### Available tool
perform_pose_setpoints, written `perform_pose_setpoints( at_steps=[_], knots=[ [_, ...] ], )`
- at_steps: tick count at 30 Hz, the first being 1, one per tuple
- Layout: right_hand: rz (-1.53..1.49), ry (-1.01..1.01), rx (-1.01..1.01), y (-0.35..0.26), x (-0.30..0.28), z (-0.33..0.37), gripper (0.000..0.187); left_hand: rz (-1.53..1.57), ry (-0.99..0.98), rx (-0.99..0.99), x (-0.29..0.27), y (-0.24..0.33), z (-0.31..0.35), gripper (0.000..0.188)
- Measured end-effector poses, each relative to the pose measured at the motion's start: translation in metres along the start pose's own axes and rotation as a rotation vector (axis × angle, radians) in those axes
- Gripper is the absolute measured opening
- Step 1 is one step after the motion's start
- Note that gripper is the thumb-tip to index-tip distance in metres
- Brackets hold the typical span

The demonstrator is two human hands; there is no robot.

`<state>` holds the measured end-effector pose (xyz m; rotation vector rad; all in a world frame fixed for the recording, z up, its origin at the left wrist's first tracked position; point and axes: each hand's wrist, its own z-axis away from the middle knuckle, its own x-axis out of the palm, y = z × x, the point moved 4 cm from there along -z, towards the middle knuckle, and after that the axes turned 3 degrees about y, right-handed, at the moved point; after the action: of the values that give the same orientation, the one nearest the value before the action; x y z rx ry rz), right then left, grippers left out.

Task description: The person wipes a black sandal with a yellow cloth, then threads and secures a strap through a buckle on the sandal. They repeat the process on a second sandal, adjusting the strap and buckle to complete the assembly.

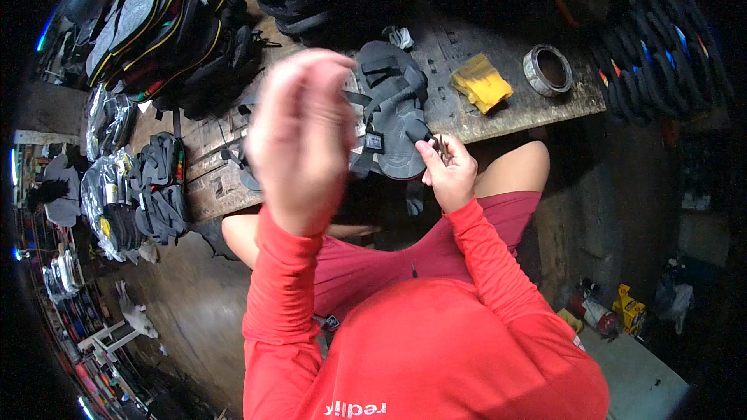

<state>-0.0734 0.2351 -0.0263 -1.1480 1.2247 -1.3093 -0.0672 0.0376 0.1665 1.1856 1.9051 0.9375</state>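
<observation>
We've our L hand (302,136) raised, upper ctr-left of frame, blurred; can't tell its grip. Our R hand (451,173), well apart, is closed on a small metal tool (444,149) by the grey sandal (395,113), upper ctr, on the table (537,118).

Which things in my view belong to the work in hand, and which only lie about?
Seem to belong:
dark sandal, close by the right hand
small dark item in that hand, too unclear to name
wooden bench under the sandal

Seem just lying about:
yellow folded piece
grey ring-shaped thing
plastic-wrapped bundles at left
dark stack at far right
</observation>
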Motion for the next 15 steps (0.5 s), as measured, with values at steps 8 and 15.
perform_pose_setpoints(
  at_steps=[8,15],
  knots=[
    [0.034,-0.065,0.039,-0.006,-0.009,0.001,0.029,-0.204,-0.380,-0.055,0.070,-0.086,0.076,0.018],
    [0.309,-0.277,-0.362,-0.033,-0.012,-0.009,0.033,-0.368,-0.529,-0.105,0.073,-0.108,0.071,0.013]
  ],
)
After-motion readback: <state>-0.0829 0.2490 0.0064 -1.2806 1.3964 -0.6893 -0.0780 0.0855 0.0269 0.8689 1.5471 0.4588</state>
